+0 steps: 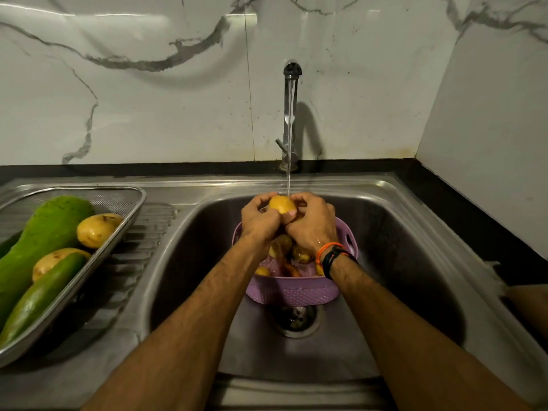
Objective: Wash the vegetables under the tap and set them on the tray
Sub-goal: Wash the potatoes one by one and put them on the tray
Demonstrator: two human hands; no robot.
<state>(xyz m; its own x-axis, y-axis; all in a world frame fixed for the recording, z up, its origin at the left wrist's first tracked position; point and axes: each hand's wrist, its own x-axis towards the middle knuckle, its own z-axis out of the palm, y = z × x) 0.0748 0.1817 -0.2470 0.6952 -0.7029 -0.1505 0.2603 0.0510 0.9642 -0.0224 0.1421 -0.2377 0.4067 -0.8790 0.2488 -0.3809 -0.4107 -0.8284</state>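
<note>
Across the steel sink (400,232), set under a marble-patterned wall, water runs in a thin stream from the tap (290,114) straight down into the basin. On the draining board to the left sits the metal tray (118,232), and it holds a big green gourd (44,232), a slimmer green gourd (41,295) laid across the front, and two potatoes, one near the tray's far corner (95,230) and one half tucked behind the slim gourd (50,262). In the basin, right over the drain (295,320), stands a purple basket (296,289) with more vegetables wet inside. And above it, both hands work together: the left hand (259,222) and the right hand (314,223) curl around one yellow potato (281,204), held directly under the stream. Orange and black bands (333,256) circle the right wrist.
</note>
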